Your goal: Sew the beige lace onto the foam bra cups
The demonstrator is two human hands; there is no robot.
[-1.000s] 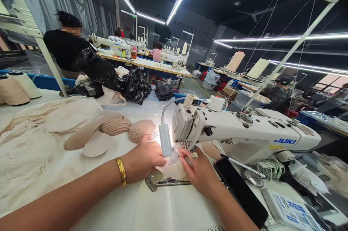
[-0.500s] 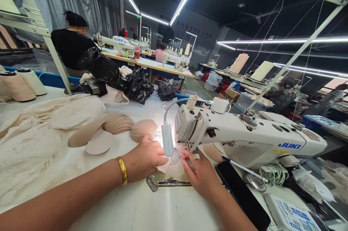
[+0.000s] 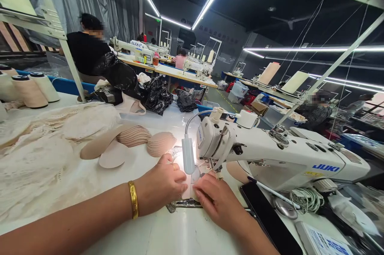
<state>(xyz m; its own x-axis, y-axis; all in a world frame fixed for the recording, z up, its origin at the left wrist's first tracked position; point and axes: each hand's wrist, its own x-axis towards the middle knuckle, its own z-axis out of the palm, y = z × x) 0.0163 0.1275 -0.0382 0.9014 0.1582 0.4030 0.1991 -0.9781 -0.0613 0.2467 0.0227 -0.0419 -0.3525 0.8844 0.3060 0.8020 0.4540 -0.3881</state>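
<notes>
A small pale pink fabric piece (image 3: 186, 192) lies between my hands, just in front of the needle area of a white sewing machine (image 3: 270, 151). My left hand (image 3: 163, 185), with a gold bracelet and a ring, has its fingers closed on the left edge of the fabric. On the right edge, my right hand (image 3: 220, 201) pinches the fabric, its fingers bent together below the presser area. A grey lamp (image 3: 188, 155) on a bent metal neck shines over the work and hides part of the needle area.
Stacked beige pads (image 3: 162, 144) and cream lace fabric (image 3: 39, 159) lie left. A black phone (image 3: 267, 215), a pen and a coiled cable (image 3: 307, 199) are right. Thread cones (image 3: 30, 91) stand back left. A seated person (image 3: 87, 49) works beyond black bags (image 3: 156, 95).
Both hands have moved nearer the table's front edge and closer together, with the fabric between them. The camera view has shifted slightly left.
</notes>
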